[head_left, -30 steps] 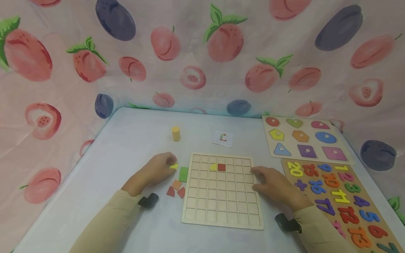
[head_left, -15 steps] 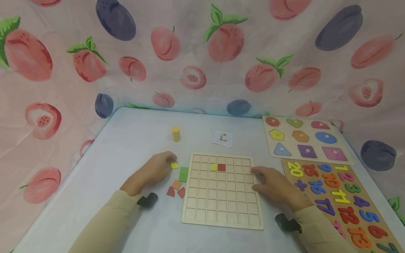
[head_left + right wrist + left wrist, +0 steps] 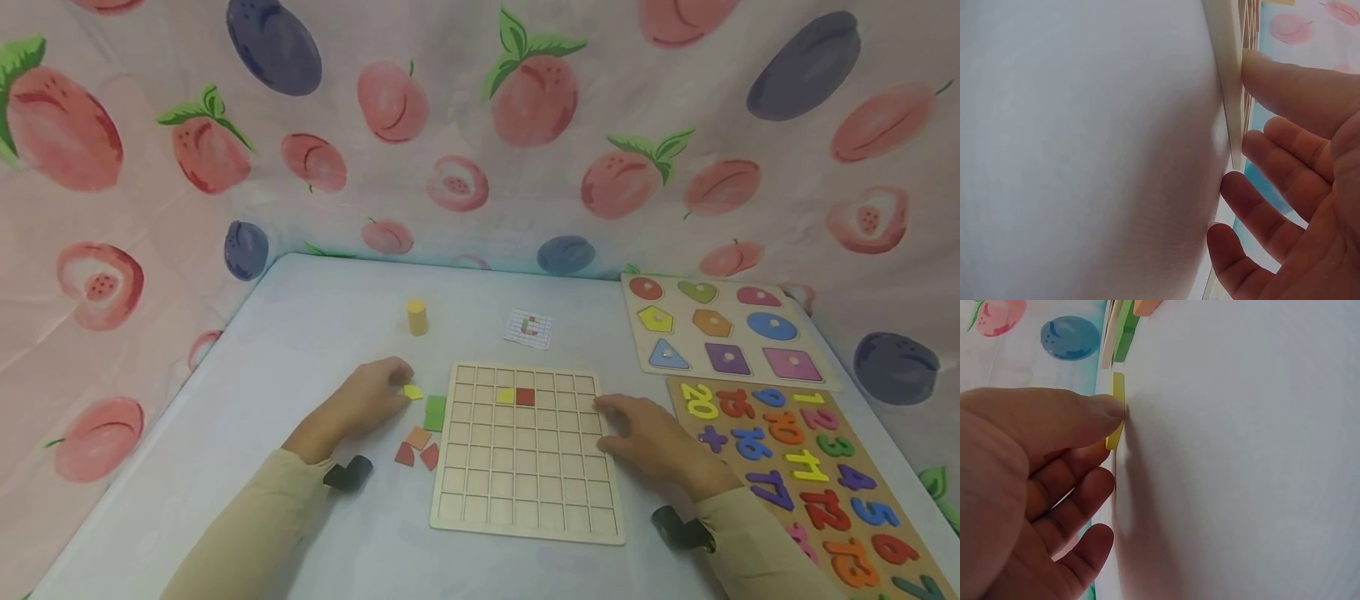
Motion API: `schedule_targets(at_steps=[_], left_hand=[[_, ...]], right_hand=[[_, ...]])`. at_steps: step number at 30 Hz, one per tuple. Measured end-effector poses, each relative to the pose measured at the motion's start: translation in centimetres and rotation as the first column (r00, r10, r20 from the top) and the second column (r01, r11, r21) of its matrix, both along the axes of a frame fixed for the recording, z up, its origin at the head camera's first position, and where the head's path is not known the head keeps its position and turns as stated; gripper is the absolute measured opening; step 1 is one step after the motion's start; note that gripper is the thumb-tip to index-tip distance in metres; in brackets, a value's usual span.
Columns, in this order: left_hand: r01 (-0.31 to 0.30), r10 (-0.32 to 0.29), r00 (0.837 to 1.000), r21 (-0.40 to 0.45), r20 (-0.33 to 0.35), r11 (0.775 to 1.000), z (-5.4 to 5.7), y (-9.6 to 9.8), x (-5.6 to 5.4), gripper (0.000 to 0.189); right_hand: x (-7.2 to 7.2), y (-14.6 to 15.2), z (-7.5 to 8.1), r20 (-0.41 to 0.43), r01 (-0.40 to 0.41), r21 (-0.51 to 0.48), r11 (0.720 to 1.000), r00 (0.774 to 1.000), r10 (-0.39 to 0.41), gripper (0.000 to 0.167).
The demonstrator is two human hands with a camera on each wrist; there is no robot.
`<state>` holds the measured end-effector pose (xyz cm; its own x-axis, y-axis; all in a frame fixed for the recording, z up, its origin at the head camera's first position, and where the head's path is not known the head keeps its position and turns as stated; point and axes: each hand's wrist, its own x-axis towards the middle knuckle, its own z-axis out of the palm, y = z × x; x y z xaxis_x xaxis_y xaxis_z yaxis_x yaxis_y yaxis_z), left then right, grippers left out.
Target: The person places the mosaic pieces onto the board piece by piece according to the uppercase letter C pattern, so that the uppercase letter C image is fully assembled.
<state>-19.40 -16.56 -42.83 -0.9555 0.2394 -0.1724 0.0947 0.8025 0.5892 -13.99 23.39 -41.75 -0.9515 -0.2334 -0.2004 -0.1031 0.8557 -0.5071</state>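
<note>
My left hand is left of the wooden grid board, close over the table. Its thumb and index finger pinch a small flat yellow tile, which pokes out past the fingertips in the head view. A yellow tile and a red square tile lie side by side in the board's second row. At the board's right edge rests my right hand, thumb and fingers spread and loosely bent, fingertips right at the rim. Between left hand and board lie green tiles, an orange tile and two red tiles.
Behind the board are a small card printed with a coloured grid pattern and an upright yellow cylinder. At the right lie a shape puzzle board with knobs and a number puzzle board. A fruit-print cloth hangs behind the table.
The yellow tile has turned in the left fingers and shows a different outline. My left hand has shifted slightly left. The right hand keeps its place at the board.
</note>
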Motion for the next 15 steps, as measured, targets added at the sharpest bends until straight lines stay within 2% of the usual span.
schedule_targets(at_steps=[8,15], left_hand=[[-0.035,0.035,0.999,-0.015,0.04,0.999,0.11,0.07,-0.08,0.037],[-0.047,0.047,0.998,-0.009,0.029,0.999,0.26,0.2,-0.17,0.038]], right_hand=[[0.01,-0.15,-0.03,0.004,0.01,0.02,1.0,1.0,-0.01,0.059],[0.02,-0.13,-0.01,0.008,0.011,0.017,1.0,1.0,-0.011,0.059]])
